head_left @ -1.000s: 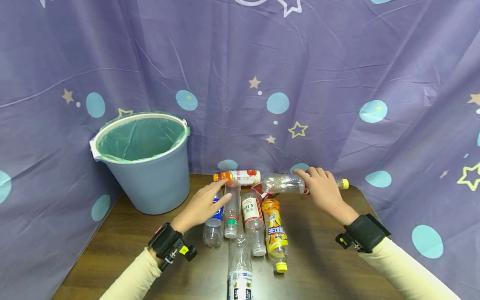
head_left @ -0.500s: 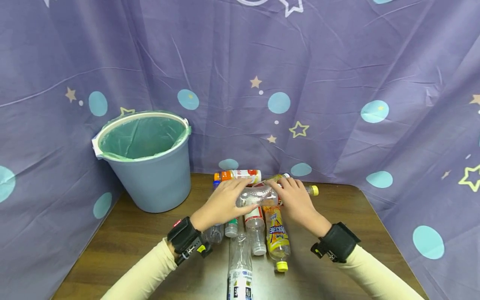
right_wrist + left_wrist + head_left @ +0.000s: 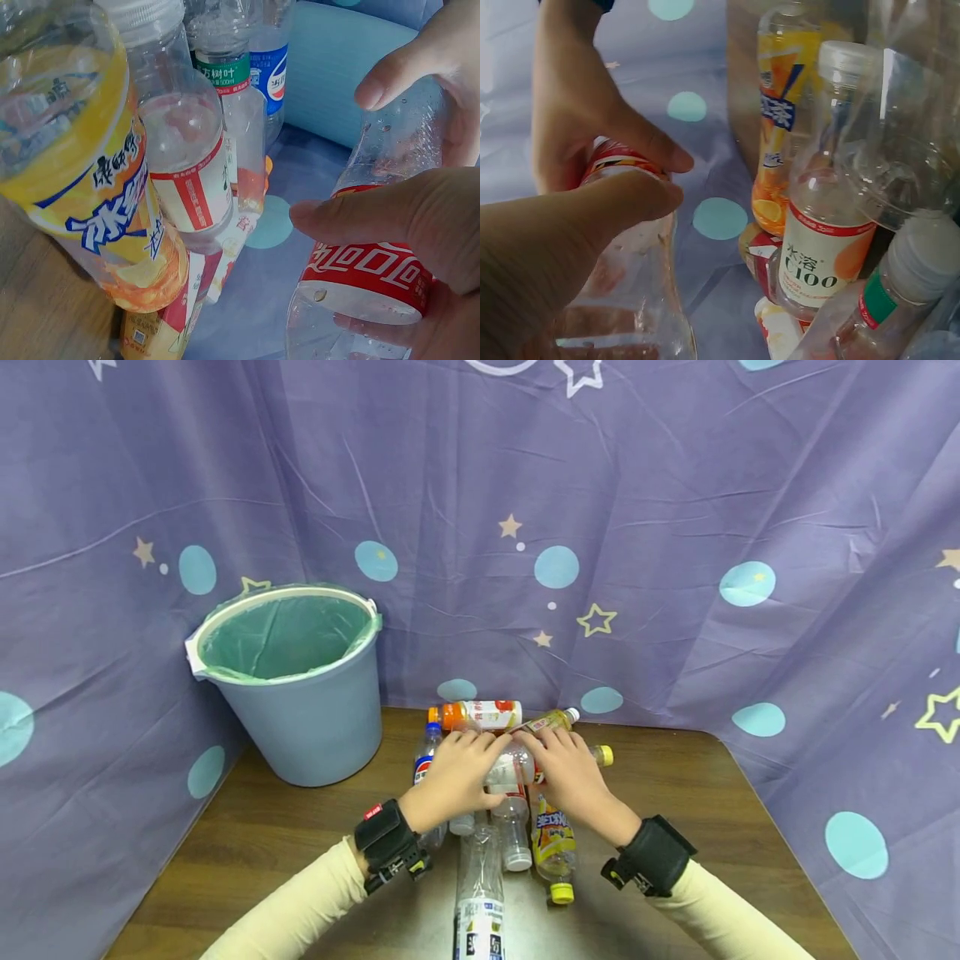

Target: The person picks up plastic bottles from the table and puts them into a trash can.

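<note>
Head view bright, even, sharp; wrist views dimmer, close bottles blurred.

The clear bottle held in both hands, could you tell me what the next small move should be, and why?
Probably a lift toward the lined bucket. The left hand and right hand both grip the clear bottle, which lies crosswise above the other bottles on the table; the bucket stands open to the left.

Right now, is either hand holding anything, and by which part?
Both hold one clear bottle with a red label. The right hand grips it around the label; the left hand grips the bare clear body beside it.
</note>
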Demonstrator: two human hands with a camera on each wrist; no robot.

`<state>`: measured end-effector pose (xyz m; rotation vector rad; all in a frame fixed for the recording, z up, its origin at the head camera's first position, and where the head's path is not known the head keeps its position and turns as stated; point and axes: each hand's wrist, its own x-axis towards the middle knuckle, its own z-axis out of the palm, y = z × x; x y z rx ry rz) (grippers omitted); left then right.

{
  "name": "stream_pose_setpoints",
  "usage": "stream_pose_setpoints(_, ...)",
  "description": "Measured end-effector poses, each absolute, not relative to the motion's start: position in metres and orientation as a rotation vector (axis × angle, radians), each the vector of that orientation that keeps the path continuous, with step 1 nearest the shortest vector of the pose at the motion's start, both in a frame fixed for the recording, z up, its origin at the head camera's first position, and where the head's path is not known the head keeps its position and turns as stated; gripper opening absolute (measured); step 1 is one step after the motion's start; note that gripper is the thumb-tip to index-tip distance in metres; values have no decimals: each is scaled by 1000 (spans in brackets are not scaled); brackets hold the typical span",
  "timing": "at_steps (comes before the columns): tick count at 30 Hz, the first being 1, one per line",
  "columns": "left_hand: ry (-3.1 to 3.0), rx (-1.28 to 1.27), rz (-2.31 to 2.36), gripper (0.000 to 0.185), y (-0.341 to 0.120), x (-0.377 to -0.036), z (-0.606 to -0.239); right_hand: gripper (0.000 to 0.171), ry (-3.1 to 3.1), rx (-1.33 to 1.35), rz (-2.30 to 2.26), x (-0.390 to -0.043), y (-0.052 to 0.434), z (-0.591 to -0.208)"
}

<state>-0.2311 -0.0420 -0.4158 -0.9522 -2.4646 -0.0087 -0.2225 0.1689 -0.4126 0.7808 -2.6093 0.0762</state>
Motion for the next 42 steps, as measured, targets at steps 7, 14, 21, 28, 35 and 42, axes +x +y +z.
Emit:
stream_pose_setpoints(7, -2389, -898, 126, 87, -41, -233, -425, 87, -2603, 823, 106, -224, 163, -416)
stream_pose_setpoints(14, -2441, -894, 129, 75, -47, -234, -427, 90, -2562, 847, 142, -220, 163, -418)
stream_pose_setpoints(21, -2539, -881, 74, 66, -66, -239, -418, 105, -2582, 759, 242, -220, 176, -417)
stream_pose_setpoints(28, -2563, -772, -61, 67, -103, -245, -375, 127, -2631, 623, 286, -219, 210, -421)
stream_pose_setpoints(35, -2662, -593, -286, 72, -144, -261, -303, 131, -2732, 501, 344, -210, 255, -432)
stream_pose_setpoints(42, -2722, -398, -444, 74, -192, -292, -238, 131, -2775, 438, 350, -208, 283, -441)
